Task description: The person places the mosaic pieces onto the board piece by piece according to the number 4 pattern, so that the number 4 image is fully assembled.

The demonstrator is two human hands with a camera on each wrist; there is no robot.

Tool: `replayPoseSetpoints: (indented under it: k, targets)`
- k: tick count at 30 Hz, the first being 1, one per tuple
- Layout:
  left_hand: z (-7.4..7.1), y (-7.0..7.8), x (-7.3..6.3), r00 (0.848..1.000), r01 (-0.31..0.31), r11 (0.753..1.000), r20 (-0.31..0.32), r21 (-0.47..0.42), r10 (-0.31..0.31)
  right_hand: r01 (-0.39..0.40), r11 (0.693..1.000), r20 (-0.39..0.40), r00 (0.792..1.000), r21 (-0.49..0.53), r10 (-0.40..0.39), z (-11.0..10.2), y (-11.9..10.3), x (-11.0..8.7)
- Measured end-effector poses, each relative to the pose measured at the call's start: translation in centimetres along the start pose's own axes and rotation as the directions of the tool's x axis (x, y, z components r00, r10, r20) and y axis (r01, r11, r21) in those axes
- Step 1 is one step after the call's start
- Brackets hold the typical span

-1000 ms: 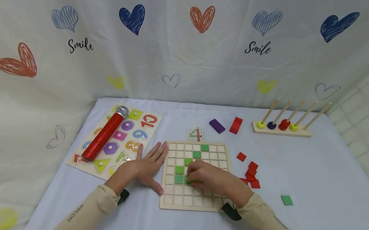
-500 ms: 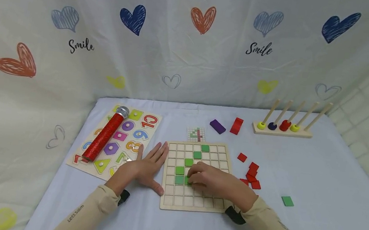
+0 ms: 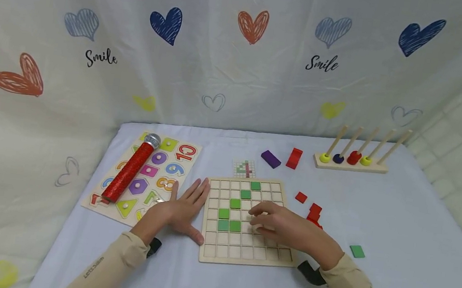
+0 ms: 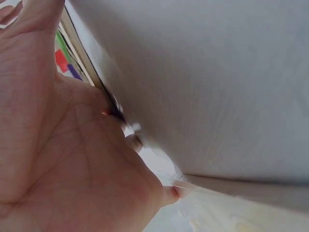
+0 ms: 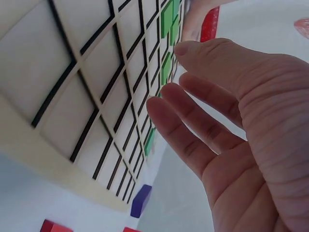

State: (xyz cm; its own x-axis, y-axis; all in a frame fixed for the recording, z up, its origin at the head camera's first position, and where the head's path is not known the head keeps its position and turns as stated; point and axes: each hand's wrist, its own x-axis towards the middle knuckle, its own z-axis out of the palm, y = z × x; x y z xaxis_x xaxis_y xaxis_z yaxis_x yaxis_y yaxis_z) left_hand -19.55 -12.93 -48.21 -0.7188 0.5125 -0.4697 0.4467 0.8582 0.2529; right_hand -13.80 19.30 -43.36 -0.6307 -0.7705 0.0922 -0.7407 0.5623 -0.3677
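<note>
A wooden grid board (image 3: 221,252) lies on the white cloth, with several green tiles (image 3: 235,226) set in its squares as a slanting row with one more beside its lower end. My left hand (image 3: 183,212) rests with spread fingers against the board's left edge, thumb at the lower side. Over the board's right half is my right hand (image 3: 279,224), its fingers loosely bent and holding nothing; the right wrist view shows its fingertips (image 5: 159,113) apart, close over the squares. Just behind the board lies a small pattern card (image 3: 244,168) with coloured squares.
Loose red tiles (image 3: 315,211) and a green tile (image 3: 357,251) lie right of the board. Behind are a purple block (image 3: 271,159), a red block (image 3: 294,158) and a peg stand (image 3: 351,165) with rings. A red microphone (image 3: 128,174) lies on a number puzzle (image 3: 191,157) at left.
My right hand has let go of the green tile at the lower end of the row and moved right, leaving that tile in its square. The left hand stays in place.
</note>
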Motion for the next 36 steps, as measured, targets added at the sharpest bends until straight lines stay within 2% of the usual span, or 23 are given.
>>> replayPoseSetpoints:
  k: [6,14,17,21,23,26,29,31,33,36]
  targets:
    - [-0.2,0.0,0.0,1.000,0.000,1.000,0.005,-0.006,0.000,-0.058,0.998,0.003,0.998,-0.006,0.058,-0.5,0.5,-1.8]
    - [-0.2,0.3,-0.2,1.000,0.007,1.000,0.001,0.000,-0.007,-0.133,0.991,-0.024,0.991,0.020,0.133,-1.2,1.8,-5.7]
    - [-0.2,0.3,-0.2,1.000,0.004,1.000,0.002,-0.009,-0.004,-0.150,0.989,-0.050,0.987,0.009,0.150,-1.5,2.4,-7.4]
    - [-0.2,0.2,-0.1,1.000,-0.001,1.000,-0.001,-0.013,0.001,-0.180,0.982,-0.121,0.977,-0.049,0.173,-1.9,3.2,-9.8]
    - [-0.2,0.2,-0.2,1.000,0.000,1.000,0.003,-0.011,0.000,-0.218,0.973,-0.142,0.968,-0.072,0.207,-2.2,3.6,-11.0]
    - [-0.3,0.3,-0.3,1.000,0.000,1.000,0.016,-0.005,0.001,-0.314,0.945,-0.095,0.948,-0.097,0.305,-2.9,4.2,-12.7]
    - [-0.6,0.4,-0.5,1.000,-0.005,1.000,0.027,-0.001,0.005,-0.408,0.907,-0.012,0.912,-0.103,0.409,-3.5,4.9,-14.6]
    - [-0.9,0.5,-0.7,1.000,-0.008,1.000,0.021,0.000,0.008,-0.466,0.879,0.036,0.881,-0.101,0.471,-3.8,5.3,-15.8]
    - [-1.0,0.6,-0.7,1.000,-0.011,1.000,0.020,0.003,0.011,-0.504,0.859,0.064,0.858,-0.095,0.510,-3.8,5.7,-16.9]
    - [-0.9,0.6,-0.7,1.000,-0.010,1.000,0.022,-0.001,0.010,-0.538,0.839,0.100,0.833,-0.084,0.544,-3.4,6.0,-17.8]
